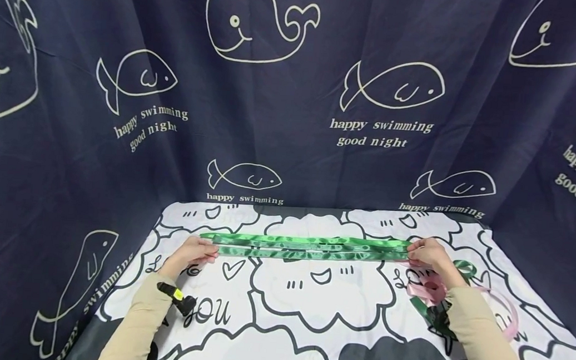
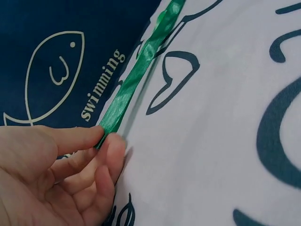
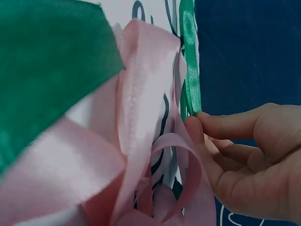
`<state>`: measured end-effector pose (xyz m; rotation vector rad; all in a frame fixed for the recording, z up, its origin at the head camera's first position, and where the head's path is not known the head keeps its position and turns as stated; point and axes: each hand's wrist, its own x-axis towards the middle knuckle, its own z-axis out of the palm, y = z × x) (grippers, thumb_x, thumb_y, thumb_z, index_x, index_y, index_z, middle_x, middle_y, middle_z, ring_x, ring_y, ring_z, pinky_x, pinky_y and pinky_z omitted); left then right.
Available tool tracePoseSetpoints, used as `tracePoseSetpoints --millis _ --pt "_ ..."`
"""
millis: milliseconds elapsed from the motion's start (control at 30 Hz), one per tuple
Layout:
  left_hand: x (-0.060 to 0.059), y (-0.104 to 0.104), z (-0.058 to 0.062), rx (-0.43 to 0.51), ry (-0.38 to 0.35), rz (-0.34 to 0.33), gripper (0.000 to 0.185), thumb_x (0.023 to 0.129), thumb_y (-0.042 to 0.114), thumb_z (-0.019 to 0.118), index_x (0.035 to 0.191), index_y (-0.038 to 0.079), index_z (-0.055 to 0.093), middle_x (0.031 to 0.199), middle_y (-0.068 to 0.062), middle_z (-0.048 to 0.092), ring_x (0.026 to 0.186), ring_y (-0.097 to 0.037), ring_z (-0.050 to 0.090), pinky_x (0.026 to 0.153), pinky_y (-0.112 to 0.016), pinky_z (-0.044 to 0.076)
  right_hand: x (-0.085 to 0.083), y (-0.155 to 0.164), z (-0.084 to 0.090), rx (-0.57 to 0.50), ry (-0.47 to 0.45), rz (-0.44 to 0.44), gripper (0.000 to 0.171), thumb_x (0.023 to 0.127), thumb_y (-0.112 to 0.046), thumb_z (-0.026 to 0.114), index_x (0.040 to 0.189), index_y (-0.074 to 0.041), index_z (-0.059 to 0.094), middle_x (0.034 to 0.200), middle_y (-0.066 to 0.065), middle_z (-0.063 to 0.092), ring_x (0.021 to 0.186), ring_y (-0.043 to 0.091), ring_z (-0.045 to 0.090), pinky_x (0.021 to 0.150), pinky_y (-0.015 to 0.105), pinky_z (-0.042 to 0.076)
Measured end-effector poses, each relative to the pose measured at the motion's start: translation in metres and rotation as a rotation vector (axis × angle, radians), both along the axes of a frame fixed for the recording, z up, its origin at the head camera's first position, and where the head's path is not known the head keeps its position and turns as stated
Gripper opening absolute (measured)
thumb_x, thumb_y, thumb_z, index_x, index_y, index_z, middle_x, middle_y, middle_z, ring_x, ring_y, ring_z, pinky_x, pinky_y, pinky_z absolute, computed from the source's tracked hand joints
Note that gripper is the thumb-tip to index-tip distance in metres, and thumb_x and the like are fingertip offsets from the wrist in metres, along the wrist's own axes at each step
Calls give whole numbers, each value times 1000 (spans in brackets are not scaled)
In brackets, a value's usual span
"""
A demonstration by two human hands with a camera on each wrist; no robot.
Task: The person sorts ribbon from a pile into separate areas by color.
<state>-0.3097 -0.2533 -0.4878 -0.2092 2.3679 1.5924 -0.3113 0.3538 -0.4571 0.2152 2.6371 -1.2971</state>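
Fingers (image 2: 106, 155) of the left hand (image 1: 190, 254) pinch the left end of the green ribbon (image 1: 308, 247); thumb and forefinger press together on the fold, and the other fingers curl loosely beneath. Fingers (image 3: 211, 123) of the right hand (image 1: 430, 257) pinch the opposite end the same way, thumb tip against forefinger tip.

Nearest the person, both sleeves enter from the lower edge of the head view. A black wrist camera (image 1: 175, 297) is strapped on the left forearm. Just beside the right wrist lies a loose heap of pink ribbon (image 1: 428, 290) with further green coils mixed in; in the right wrist view the pink loops stand right against the pinching fingers.

Further out, the green ribbon is held in several layers, stretched straight between the two hands, low over the white printed cloth (image 1: 308, 315) that covers the bench. Whether the span touches the cloth cannot be told.

Behind the bench hangs a dark blue curtain (image 1: 294, 91) printed with fish and whales.

Handling judgement for the stretch now held:
- Keep tension even at both ends so the layers stay stacked edge on edge.
- Hold both pinches at the same height; a tilted end is likely to fan the layers apart.
- Keep the right pinch separate from the pink loops, which could snag in the fold.
- The satin surface looks slippery; a flat, firm pinch should hold better than fingertip contact alone.
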Motion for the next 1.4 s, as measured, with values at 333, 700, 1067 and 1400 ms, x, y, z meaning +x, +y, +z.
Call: tracePoseSetpoints --millis 333,700,1067,1400 --pt "-2 15 3 -133 27 99 25 91 12 60 104 -9 65 58 6 63 49 -3 58 46 -17 42 1 2 -5 15 -10 -41 28 82 1 63 105 15 57 79 4 61 63 4 62 63 23 56" --pt "-5 21 6 -200 26 150 27 90 13 62 105 -9 65 58 4 64 47 -4 58 46 -18 43 -3 9 -5 88 26 -30 23 83 -4 63 100 10 61 70 -4 61 60 4 57 58 22 52" --pt "7 13 18 -350 81 123 26 87 7 54 102 -11 65 72 -7 67 57 -9 62 56 -23 52 7 19 23 55 -10 99 37 93 -10 52 117 18 50 76 -1 61 67 6 57 61 24 53" --pt "24 11 37 -602 182 53 31 90 15 51 108 -7 64 78 -14 69 62 -17 59 55 -26 41 16 42 39 88 -52 203 44 99 -13 47 128 20 41 119 36 55 97 29 64 85 46 54"
